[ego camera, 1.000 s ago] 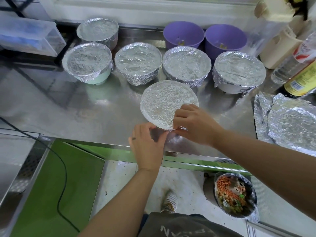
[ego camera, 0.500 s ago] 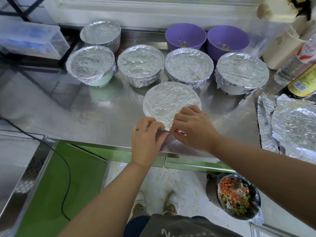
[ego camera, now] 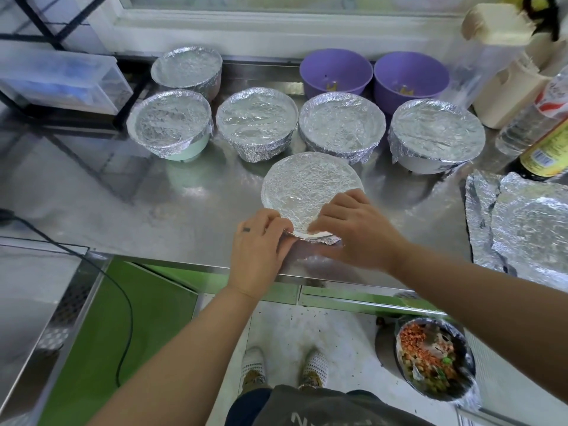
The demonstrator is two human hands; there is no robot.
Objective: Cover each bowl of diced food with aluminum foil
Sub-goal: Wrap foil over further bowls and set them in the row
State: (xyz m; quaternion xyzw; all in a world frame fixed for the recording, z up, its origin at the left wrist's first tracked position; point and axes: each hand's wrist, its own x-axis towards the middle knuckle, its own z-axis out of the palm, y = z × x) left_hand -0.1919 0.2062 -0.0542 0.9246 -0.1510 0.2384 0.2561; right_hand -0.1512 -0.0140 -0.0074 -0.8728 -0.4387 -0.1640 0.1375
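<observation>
Stainless counter (ego camera: 92,195) under the window, 5 foil-topped bowls (ego camera: 256,118) parked at the back, 2 purple bowls (ego camera: 335,72) uncovered behind them. Bowl 6 (ego camera: 310,189) sits near the front edge, its top already smooth. Left hand (ego camera: 258,250) and right hand (ego camera: 356,232) both have fingers curled, pinching the foil edge (ego camera: 325,239) at the near rim. My 2 cents: crimp it under the lip in small bites, gently, foil tears if yanked.
</observation>
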